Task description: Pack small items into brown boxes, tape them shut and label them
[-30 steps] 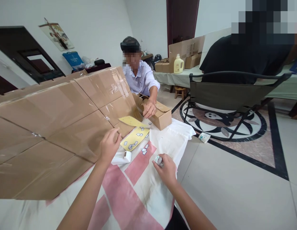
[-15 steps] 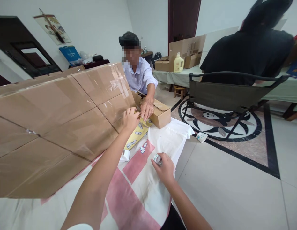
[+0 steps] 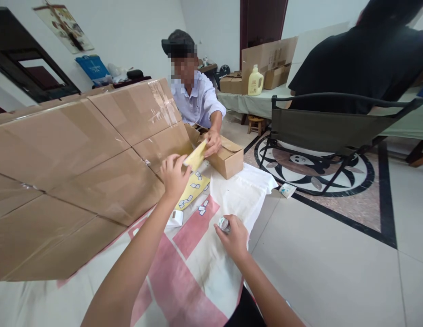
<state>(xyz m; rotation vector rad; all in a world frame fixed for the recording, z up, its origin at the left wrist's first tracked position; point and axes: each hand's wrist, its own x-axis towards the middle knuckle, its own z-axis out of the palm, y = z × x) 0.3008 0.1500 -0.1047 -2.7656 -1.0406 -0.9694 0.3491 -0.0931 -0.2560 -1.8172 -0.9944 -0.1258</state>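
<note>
The left hand's fingers pinch the near end of a raised yellow card; a co-worker's hand beyond holds the far end, probably steadying it. The left fingers partly hide a yellow sheet below. The right hand's fingers curl round a small roll, its markings unreadable.

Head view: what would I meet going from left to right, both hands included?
Blue bag, left hand, small white pieces on the pink stripe, right hand holding a small round item, pale yellow bottle, white item on the floor.
</note>
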